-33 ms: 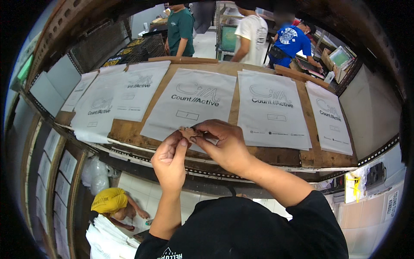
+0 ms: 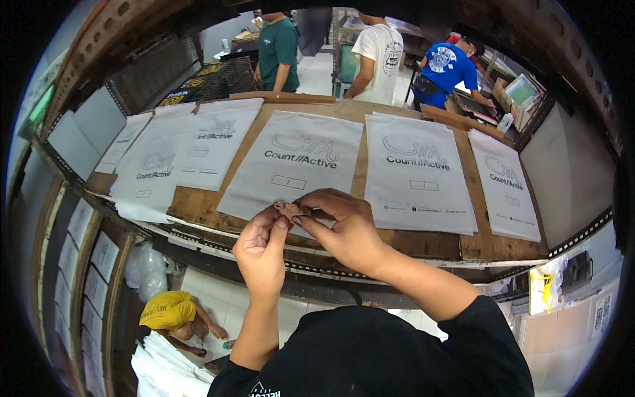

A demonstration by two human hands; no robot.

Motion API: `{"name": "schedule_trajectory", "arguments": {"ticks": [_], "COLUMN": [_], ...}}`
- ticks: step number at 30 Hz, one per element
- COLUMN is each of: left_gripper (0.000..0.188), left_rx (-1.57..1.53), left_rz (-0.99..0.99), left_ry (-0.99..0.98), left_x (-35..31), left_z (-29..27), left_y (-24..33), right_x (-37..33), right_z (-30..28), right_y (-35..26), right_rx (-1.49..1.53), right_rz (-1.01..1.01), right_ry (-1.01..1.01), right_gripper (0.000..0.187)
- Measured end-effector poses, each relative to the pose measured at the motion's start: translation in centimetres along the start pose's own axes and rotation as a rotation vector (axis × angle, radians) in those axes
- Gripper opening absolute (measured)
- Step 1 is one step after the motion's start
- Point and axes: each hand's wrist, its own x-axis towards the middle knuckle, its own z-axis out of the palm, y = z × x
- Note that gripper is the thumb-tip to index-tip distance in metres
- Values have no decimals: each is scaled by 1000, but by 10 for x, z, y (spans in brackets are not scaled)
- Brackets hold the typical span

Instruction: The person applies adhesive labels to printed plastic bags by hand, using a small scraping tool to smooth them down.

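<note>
I find the small brown piece [image 2: 289, 210] between both hands, in front of the near edge of the central white printed sheet [image 2: 307, 142]. Its irregular, crumpled outline suggests a light, pliable item, probably easy to tear; material cannot be confirmed. Grip: use thumb-and-fingertip pinches at opposite edges, with low force. The left hand [image 2: 260, 241] pinches its left side; the right hand [image 2: 347, 228] closes on its right, some fingertips hidden. Beyond, I see further white sheets lying on a brown board [image 2: 195, 205].
</note>
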Motion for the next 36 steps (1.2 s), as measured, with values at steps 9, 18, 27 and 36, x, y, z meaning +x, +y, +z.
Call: {"name": "schedule_trajectory", "arguments": {"ticks": [9,18,27,36], "left_gripper": [23,24,25,11], "left_rx": [-2,-77,-123,-24], "left_rz": [32,34,-43,-99], "left_ry": [50,-58,-129,-48], "left_x": [-4,-5,4,6], "left_z": [-4,-12,-25,-21], "left_y": [-4,-5,-8,-8], "right_x": [-1,8,9,1], "right_z": [2,-9,-2,-3], "right_y": [-5,5,12,10], "right_rx": [103,197,547,482], "right_rz": [17,147,336,469], "right_ry": [-97,-260,-331,-262], "right_gripper": [22,29,41,33]}}
